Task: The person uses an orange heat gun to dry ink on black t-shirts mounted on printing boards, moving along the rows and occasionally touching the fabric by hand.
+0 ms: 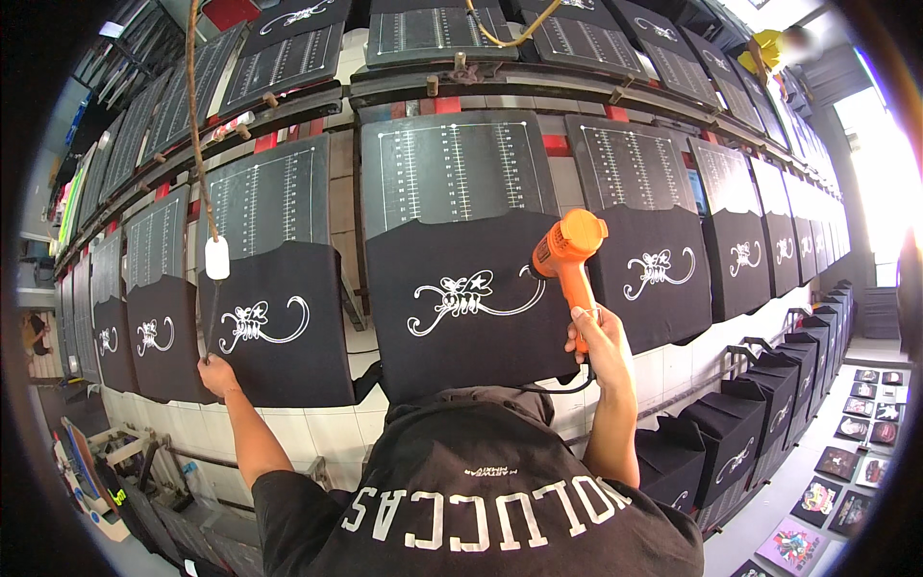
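My right hand (598, 338) is closed around the handle of an orange heat gun (574, 245). Its dark nozzle points left, over the tail of a white line print (473, 294) on a black T-shirt (452, 361). That shirt lies on a dark board (461, 168) marked with white scales. On the left, my left hand (217, 375) grips a thin black cord (213, 317). This cord runs up to a white socket connector (218, 258), which hangs from a brown cable (195, 115). Beside the left hand lies another printed black shirt (279, 361).
More boards with printed black shirts (656, 279) line both sides, and another row (442, 34) stands beyond a dark rail (404, 88). Black-covered boards (735, 442) fill the lower right. Printed samples (798, 543) lie past them. A person in yellow (766, 50) is far right.
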{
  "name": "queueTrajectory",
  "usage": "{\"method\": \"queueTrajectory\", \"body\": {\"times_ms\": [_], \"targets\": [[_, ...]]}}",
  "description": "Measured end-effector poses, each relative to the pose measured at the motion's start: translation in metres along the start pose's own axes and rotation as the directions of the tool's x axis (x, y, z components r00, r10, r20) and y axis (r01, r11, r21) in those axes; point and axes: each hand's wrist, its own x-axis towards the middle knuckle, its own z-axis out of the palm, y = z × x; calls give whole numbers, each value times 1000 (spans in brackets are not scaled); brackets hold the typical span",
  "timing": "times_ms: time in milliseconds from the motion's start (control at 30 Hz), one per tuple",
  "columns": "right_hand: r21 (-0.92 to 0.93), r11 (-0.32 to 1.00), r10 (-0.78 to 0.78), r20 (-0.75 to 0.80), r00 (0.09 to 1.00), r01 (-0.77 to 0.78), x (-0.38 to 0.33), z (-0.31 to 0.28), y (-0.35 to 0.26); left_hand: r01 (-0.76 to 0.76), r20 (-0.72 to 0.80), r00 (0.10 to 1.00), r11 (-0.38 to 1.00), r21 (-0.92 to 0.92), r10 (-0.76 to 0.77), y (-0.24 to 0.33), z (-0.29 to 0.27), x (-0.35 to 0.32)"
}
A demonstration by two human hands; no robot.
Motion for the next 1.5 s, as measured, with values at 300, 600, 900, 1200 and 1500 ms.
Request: {"method": "queueTrajectory", "body": {"times_ms": [300,600,900,1200,1500], "targets": [[-41,999,17,-12,1000,-17,-7,-6,1,-83,-118,987,980,182,105,9,-8,-31],[8,1000,19,5,1000,-19,-16,-22,11,-758,-149,647,653,-11,748,81,-15,-177],[40,997,58,80,995,-61,-24,-29,18,-932,130,114,152,-329,985,134,21,-247],[48,998,29,20,999,-30,-37,-18,19,-963,455,-183,-66,-261,871,157,52,-234],[40,999,13,-53,999,-11,-51,9,27,-965,432,-189,-84,-250,882,169,46,-234]]}}
